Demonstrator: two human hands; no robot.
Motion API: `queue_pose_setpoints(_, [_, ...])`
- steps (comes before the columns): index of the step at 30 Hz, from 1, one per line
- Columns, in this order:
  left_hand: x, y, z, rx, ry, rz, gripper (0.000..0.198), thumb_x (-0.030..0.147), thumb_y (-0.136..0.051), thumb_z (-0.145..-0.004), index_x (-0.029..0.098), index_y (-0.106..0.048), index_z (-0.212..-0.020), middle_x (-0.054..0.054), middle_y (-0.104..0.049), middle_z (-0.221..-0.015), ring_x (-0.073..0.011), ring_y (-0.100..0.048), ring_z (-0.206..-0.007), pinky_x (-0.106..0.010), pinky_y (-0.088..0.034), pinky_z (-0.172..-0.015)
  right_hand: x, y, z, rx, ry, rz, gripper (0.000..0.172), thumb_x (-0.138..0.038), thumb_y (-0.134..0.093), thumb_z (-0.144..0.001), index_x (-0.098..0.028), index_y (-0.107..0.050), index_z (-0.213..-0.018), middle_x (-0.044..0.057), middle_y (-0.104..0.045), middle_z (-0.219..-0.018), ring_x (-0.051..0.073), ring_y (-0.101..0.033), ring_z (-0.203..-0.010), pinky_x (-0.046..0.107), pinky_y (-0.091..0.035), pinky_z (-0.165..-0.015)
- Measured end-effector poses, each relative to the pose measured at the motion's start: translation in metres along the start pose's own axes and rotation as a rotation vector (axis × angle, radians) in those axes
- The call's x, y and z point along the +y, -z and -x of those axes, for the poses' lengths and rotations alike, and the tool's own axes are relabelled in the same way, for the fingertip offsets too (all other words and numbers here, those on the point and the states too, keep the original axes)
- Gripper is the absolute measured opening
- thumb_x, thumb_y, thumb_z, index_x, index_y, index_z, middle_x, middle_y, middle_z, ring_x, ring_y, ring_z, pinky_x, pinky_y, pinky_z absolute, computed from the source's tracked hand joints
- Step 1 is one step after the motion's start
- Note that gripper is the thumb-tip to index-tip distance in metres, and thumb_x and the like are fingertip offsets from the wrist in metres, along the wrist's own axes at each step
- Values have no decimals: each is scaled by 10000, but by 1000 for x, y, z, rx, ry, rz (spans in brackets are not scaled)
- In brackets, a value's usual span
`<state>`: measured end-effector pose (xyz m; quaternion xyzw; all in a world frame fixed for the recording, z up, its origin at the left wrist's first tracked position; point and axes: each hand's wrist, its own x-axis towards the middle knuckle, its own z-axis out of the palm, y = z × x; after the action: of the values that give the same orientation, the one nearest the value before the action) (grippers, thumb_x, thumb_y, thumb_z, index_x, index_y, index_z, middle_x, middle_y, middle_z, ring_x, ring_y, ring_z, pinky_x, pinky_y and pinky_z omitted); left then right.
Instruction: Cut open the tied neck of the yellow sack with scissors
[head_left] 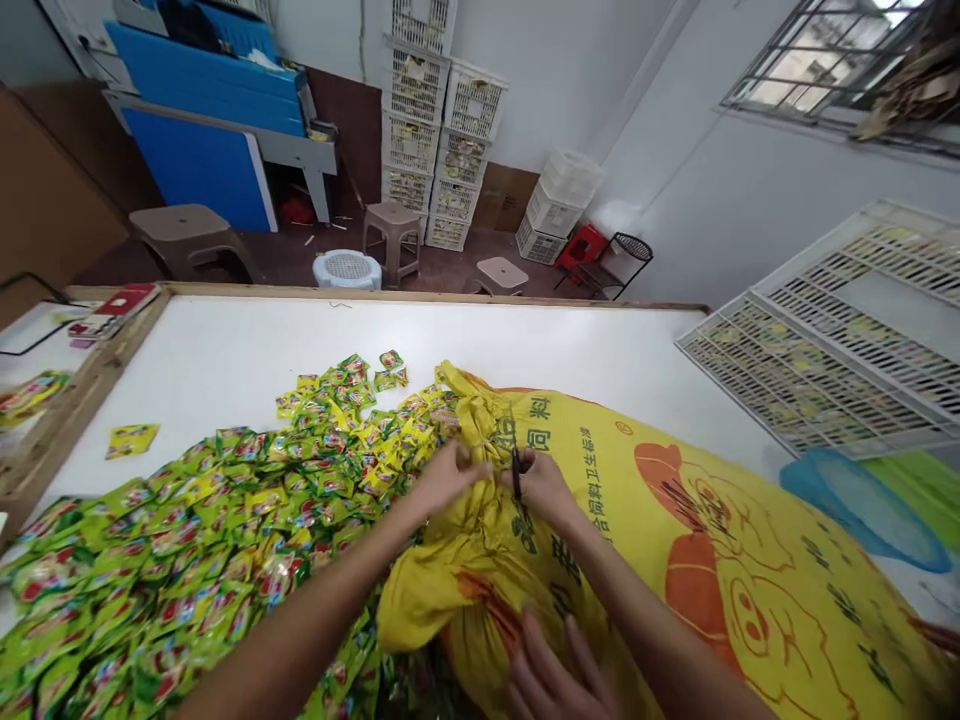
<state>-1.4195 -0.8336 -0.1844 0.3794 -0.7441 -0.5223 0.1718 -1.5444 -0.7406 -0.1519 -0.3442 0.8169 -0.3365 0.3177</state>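
Observation:
A large yellow woven feed sack, printed with orange pigs and dark characters, lies across the table with its mouth gathered. My left hand grips the bunched sack cloth, its fingers closed. Close beside it, my right hand is closed around a narrow black object at the gathered neck; its exact kind is not clear. Left of the sack spreads a heap of small green and yellow candy packets. A third, blurred hand rests on the lower sack; its arm is out of view.
The white table has a raised wooden rim. A white slatted crate and a blue basin are at the right. Stacked crates, stools and a folding chair stand beyond.

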Motion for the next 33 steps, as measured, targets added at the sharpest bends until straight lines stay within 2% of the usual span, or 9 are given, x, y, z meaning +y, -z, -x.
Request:
queue_pose_setpoints(4, [2,-12,53,-125,6,127,257,283,-601,-698,183,-408,-561,54,-387,-523,-103,-361,-531,-233,-262,-521,-16,17,14,71,1,-109,286,-392,-627,-554,-165,-527,-696,-33,-506,-596,105,-439,-540,238,-347,-523])
queue_pose_setpoints(12, [76,71,129,-98,-16,425,356,432,-386,-844,201,-310,-584,38,-276,-588,-97,-287,-540,-242,-241,-504,-47,26,37,107,46,79,145,-239,-657,-495,-192,-523,-525,-34,-497,-482,114,-420,-482,249,-270,-478])
queue_pose_setpoints(14, [101,61,157,-168,-97,406,349,384,-418,-853,188,-343,-574,36,-308,-570,-95,-302,-536,-244,-231,-499,-49,36,44,167,19,119,170,-305,-660,-543,-194,-533,-528,-16,-515,-488,130,-439,-490,256,-277,-485])
queue_pose_setpoints(17, [131,15,198,-362,-363,340,289,228,-474,-812,181,-332,-565,41,-341,-531,-86,-319,-501,-256,-216,-490,-60,56,59,271,4,113,266,-443,-594,-674,-180,-584,-637,17,-567,-567,145,-474,-535,261,-306,-512])
queue_pose_setpoints(20, [143,-30,223,-359,-462,324,330,201,-546,-735,184,-272,-552,39,-310,-518,-95,-323,-502,-271,-215,-494,-81,66,80,153,74,147,336,-486,-573,-722,-164,-606,-632,19,-577,-571,137,-471,-530,256,-309,-520])
queue_pose_setpoints(25, [104,-27,217,-348,-451,183,140,293,-507,-796,209,-526,-686,-32,-613,-791,-174,-552,-819,-269,-393,-756,-103,60,116,-228,159,353,367,-507,-634,-690,-163,-620,-562,21,-609,-535,128,-461,-493,250,-290,-504])
queue_pose_setpoints(28, [48,-11,230,-329,-217,95,351,409,-725,-571,257,-662,-881,-81,-655,-1009,-325,-507,-1114,-413,-312,-1014,-103,49,141,-290,81,376,448,-548,-605,-713,-166,-578,-480,52,-630,-519,133,-488,-467,254,-317,-507])
queue_pose_setpoints(31, [-6,-7,279,-359,-2,130,107,333,-699,-553,291,-677,-650,-51,-672,-742,-381,-573,-1040,-523,-203,-1073,-103,21,173,-272,46,326,490,-585,-569,-733,-172,-555,-469,57,-616,-483,133,-484,-421,257,-324,-482])
queue_pose_setpoints(33, [-28,-4,321,-357,90,192,150,393,-658,-610,279,-628,-518,-18,-594,-523,-342,-653,-794,-551,-326,-986,-105,-6,203,-235,76,268,506,-605,-556,-738,-178,-538,-466,39,-578,-444,126,-458,-399,259,-308,-462])
